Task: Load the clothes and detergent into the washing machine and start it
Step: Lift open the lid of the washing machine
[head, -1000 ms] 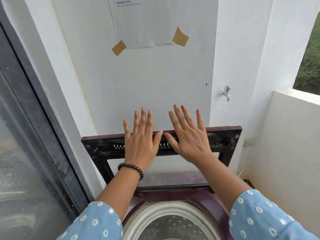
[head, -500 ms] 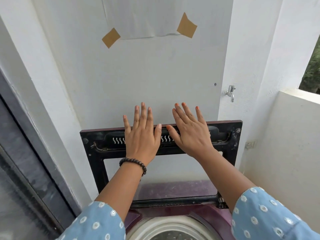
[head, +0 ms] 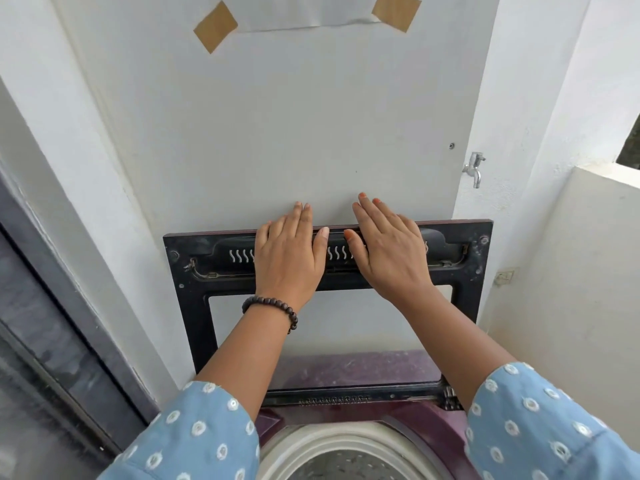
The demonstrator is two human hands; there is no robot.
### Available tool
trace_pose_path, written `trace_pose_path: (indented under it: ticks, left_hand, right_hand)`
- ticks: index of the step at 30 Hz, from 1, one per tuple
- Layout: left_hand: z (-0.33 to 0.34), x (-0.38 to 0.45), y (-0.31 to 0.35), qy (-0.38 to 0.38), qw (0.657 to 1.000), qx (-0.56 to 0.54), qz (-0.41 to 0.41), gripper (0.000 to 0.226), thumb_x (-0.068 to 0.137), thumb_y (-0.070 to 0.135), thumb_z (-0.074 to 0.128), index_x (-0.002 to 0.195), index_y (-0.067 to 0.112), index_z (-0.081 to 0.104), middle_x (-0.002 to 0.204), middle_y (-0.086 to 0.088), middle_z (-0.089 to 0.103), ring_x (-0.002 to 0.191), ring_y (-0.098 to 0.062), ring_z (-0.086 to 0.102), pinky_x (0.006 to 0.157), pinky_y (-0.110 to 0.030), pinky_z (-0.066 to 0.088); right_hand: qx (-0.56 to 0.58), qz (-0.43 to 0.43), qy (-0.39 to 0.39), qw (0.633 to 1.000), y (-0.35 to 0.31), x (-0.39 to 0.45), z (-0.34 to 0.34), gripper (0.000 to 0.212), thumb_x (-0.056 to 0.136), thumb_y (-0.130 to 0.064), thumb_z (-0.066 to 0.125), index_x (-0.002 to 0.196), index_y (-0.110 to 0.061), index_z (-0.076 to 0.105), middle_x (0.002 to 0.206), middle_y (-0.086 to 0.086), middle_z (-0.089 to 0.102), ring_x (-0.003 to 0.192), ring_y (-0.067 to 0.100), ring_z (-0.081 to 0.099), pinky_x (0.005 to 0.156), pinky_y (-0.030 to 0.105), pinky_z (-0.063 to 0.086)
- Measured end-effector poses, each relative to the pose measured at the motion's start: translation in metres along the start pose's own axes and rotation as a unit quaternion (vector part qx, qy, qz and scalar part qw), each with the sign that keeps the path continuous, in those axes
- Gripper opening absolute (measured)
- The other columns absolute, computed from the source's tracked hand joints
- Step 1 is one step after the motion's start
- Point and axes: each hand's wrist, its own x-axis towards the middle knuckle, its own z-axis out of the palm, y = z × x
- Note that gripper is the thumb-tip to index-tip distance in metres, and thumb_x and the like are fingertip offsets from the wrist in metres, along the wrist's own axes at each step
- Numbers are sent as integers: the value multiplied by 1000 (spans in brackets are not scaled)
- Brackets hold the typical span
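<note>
The top-loading washing machine (head: pixel 429 429) has a maroon body, and its lid (head: pixel 194 306) stands upright against the white wall, black inner frame facing me. My left hand (head: pixel 289 259) lies flat on the lid's top bar, fingers together and reaching over the upper edge. My right hand (head: pixel 388 252) rests flat beside it on the same bar, fingertips past the edge. Neither hand holds anything. The drum opening (head: pixel 346 455) with its pale rim shows at the bottom. No clothes or detergent are in view.
A metal tap (head: pixel 473 168) sticks out of the wall to the right of the lid. A low white parapet wall (head: pixel 571 289) stands at right. A dark glass door frame (head: pixel 69 341) runs along the left. A taped paper sheet (head: pixel 304 15) hangs above.
Both hands slid slightly up the raised lid, and their fingers closed together over its top edge. The camera tilted upward, so less of the drum shows.
</note>
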Motion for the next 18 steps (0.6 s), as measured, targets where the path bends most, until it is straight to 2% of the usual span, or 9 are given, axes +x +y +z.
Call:
trace_pose_path:
  ticks: [5, 9, 15, 18]
  left_hand:
    - [11, 2, -3, 20, 1000, 5, 9, 61, 101, 46, 20, 142, 11, 49, 146, -7, 52, 131, -25, 50, 111, -44, 32]
    - [19, -4, -11, 54, 997, 18, 46, 51, 103, 43, 27, 129, 12, 57, 127, -4, 63, 119, -25, 55, 110, -41, 32]
    - [29, -5, -12, 103, 993, 9, 48, 42, 102, 39, 37, 124, 11, 59, 123, -10, 60, 111, -30, 55, 106, -43, 35]
    - [32, -2, -14, 105, 994, 0, 40, 45, 101, 40, 37, 123, 10, 61, 118, -12, 59, 107, -31, 56, 105, -47, 38]
  right_hand:
    - [-1, 7, 1, 1000, 2, 2, 9, 58, 103, -44, 26, 140, -7, 51, 151, 9, 44, 140, 27, 42, 109, 40, 34]
    - [6, 12, 13, 1000, 3, -2, 17, 58, 103, -43, 26, 141, -6, 49, 152, 10, 43, 139, 28, 42, 112, 41, 32]
    - [1, 10, 15, 1000, 4, -3, 23, 57, 104, -42, 25, 144, -6, 46, 154, 10, 39, 142, 28, 38, 116, 40, 24]
    - [-8, 3, 21, 1000, 6, -7, 26, 54, 104, -40, 28, 138, -5, 51, 151, 11, 44, 136, 31, 44, 117, 41, 23]
